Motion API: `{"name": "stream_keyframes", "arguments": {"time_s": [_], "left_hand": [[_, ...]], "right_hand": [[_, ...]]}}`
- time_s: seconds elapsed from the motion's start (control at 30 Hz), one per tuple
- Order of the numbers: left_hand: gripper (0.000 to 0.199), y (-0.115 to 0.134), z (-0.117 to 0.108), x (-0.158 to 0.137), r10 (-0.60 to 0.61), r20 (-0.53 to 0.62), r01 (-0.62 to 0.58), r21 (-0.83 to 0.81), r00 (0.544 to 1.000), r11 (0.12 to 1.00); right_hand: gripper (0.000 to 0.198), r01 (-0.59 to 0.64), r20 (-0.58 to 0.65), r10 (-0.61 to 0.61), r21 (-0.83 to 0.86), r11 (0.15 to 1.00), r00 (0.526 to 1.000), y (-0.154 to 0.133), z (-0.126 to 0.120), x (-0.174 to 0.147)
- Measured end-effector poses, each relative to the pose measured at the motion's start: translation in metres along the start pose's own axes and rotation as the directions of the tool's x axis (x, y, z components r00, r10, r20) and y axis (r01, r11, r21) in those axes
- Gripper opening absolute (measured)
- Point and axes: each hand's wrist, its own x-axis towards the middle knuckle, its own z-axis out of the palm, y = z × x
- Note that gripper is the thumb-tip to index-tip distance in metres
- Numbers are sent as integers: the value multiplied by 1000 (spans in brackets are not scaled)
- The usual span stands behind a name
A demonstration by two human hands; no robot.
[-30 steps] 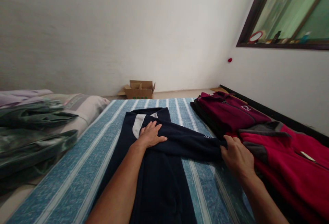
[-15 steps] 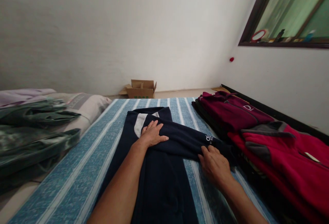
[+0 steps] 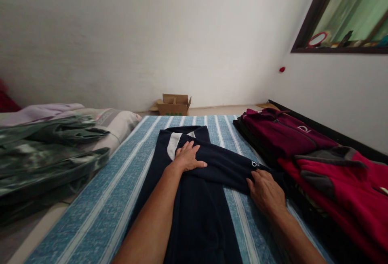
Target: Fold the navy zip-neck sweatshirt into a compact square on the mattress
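A navy garment [image 3: 200, 215] lies folded lengthwise on the striped bedcover, with a white-grey patch near its far end. One sleeve [image 3: 224, 159] stretches across it to the right and bears a white logo toward its end. My left hand [image 3: 188, 159] lies flat on the upper part of this sleeve, fingers spread. Farther along, my right hand [image 3: 267, 189] has its fingers curled on the sleeve's near edge, just below the logo, and pinches the cloth. The sleeve's end is dark and hard to make out beside the clothes on the right.
On the right are stacked folded clothes, a maroon jacket [image 3: 281, 130] and a red one with grey trim [image 3: 348, 179]. Camouflage-green clothing [image 3: 54, 155] lies on the left on a beige bundle [image 3: 121, 124]. Beyond the blue striped bedcover [image 3: 100, 199] stands an open cardboard box [image 3: 174, 106] by the wall.
The whole view has turned slightly left. My right hand has slid a little to the right along the sleeve and covers part of the logo. My left hand stays in place.
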Motion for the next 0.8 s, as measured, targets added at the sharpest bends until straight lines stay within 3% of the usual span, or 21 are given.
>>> {"name": "stream_keyframes", "arguments": {"time_s": [0.13,0.3,0.47,0.6,0.7,0.8], "left_hand": [[95,3,-1,-5,-13,0,13,-58,1000,998],[95,3,1,-8,-8,-22,5,-147,1000,989],[94,5,1,-12,-11,-30,5,-170,1000,985],[81,3,-1,-11,-5,-147,-34,-257,989,966],[53,-6,-4,-7,-129,-347,-48,-459,929,887],[37,-18,-6,-4,-363,-391,-48,-733,846,679]], "right_hand": [[32,56,-60,-57,-15,998,997,3,6,-2],[28,90,-108,-88,14,996,990,11,16,-1],[35,115,-163,-103,62,991,981,14,13,1],[40,112,-119,-104,66,991,988,15,5,14],[42,62,-18,-61,61,996,998,19,6,30],[46,22,115,-33,97,995,993,26,12,44]]}}
